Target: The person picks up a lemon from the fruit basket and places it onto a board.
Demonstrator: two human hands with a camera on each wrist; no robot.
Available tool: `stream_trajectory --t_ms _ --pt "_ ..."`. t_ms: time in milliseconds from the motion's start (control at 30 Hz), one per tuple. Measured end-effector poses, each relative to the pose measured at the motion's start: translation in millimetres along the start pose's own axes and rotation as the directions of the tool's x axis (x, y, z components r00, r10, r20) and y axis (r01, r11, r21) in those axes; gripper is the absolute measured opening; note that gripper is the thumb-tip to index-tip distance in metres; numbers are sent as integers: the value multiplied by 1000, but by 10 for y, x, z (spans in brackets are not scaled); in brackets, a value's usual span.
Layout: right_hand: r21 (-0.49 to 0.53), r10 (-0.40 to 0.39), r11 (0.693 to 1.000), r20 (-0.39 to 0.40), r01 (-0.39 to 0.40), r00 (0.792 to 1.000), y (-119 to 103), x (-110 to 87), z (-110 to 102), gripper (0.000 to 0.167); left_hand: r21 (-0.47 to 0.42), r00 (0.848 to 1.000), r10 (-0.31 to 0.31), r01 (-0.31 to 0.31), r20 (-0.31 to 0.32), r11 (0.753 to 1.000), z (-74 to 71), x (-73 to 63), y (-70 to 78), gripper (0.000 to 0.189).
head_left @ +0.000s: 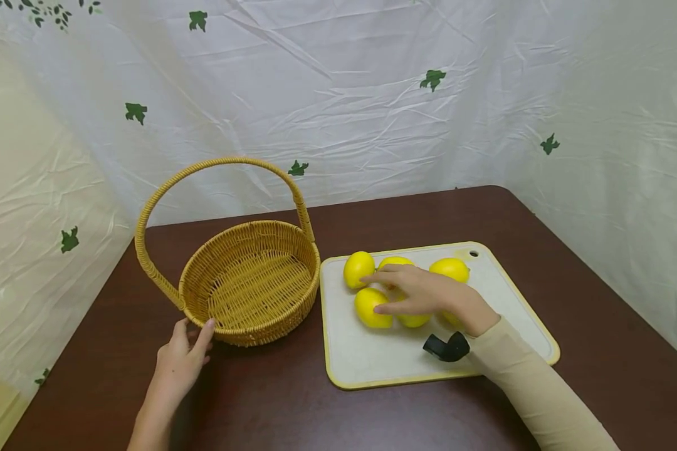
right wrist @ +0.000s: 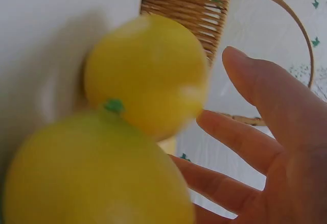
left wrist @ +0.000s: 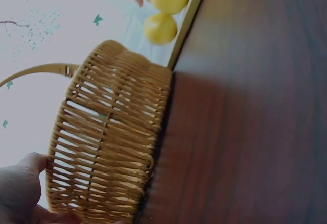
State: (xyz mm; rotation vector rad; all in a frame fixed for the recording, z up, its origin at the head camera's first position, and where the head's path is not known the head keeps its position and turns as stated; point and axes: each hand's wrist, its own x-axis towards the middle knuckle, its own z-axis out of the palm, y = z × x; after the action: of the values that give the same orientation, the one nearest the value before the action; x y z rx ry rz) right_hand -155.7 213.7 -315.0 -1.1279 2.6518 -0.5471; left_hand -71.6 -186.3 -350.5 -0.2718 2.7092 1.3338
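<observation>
A round wicker basket with a tall hooped handle stands on the left of the table; nothing lies inside it. My left hand holds its near left rim, thumb on the rim and fingers against the outer wall. Several yellow lemons lie on a white cutting board to the right. Over them reaches my right hand, fingers spread, nearest the front left lemon. In the right wrist view a gap shows between the thumb and a lemon. The right hand partly hides the middle lemons.
The dark brown table carries the basket and board side by side, their edges close together. White cloth with green leaf prints hangs behind and at the sides. A black strap piece sits at the right wrist.
</observation>
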Motion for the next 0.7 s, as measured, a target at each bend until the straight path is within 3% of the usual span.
stream_trajectory --t_ms 333,633,700 --pt "-2 43 999 -134 -44 990 69 -78 -219 61 114 999 46 -44 -12 992 -67 0 8 78" --pt "-11 75 997 -179 -78 981 74 -103 -226 58 286 993 106 -90 -41 954 -42 -21 66 49" --pt "-41 68 996 -195 -77 978 54 -83 -214 59 322 990 113 -81 -82 943 -73 -76 121 35"
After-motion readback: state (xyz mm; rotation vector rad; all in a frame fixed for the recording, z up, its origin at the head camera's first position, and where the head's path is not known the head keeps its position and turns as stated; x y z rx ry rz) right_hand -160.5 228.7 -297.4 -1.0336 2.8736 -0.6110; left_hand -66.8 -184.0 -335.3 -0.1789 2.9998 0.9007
